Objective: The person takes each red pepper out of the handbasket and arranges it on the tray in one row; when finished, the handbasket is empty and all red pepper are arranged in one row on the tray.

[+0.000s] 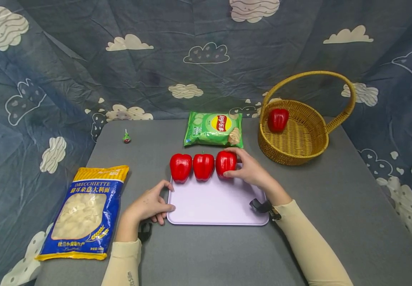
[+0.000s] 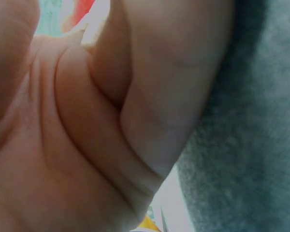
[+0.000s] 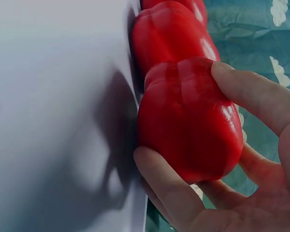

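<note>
Across the gray surface [image 1: 338, 214], the wicker basket [image 1: 288, 159] stands beyond and right of the lilac tray [image 1: 213, 204], whose left rim the left hand [image 1: 150, 203] grips. Well apart from it, the right hand [image 1: 251, 171] clasps 1 red pepper [image 1: 224, 163] at the tray's far edge, beside 2 loose peppers [image 1: 180, 168]. Judging by this row, 2 are placed, the clasped pepper nearly so, and the basket's pepper [image 1: 278, 120] is left.

2 cream sleeves [image 1: 309, 242] (dark lettering [image 1: 130, 279], left) | 2 black wrist mounts [image 1: 261, 206]
</note>
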### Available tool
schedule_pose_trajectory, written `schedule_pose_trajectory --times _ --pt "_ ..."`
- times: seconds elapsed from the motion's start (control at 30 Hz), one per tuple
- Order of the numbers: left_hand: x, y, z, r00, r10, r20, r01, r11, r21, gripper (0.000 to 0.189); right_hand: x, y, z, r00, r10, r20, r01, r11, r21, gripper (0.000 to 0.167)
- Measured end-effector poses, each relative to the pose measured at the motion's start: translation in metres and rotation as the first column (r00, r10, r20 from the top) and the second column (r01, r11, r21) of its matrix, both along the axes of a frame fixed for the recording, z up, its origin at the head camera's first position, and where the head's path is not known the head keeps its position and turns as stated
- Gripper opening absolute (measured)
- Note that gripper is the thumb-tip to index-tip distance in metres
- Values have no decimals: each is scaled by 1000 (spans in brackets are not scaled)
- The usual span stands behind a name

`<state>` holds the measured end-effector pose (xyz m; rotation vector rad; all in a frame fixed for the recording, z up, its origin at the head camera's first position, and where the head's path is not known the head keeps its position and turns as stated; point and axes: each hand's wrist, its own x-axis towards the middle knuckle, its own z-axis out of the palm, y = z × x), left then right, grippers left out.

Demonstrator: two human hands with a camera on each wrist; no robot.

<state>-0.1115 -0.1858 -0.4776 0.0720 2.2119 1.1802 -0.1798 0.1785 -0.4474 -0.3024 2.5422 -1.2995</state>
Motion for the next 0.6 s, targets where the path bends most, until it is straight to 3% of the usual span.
schedule_pose_trajectory --times 0.6 --pt "0 -1 0 1000 -2 -2 2 1000 9 55 3 -11 -7 1000 7 -29 -6 999 34 85"
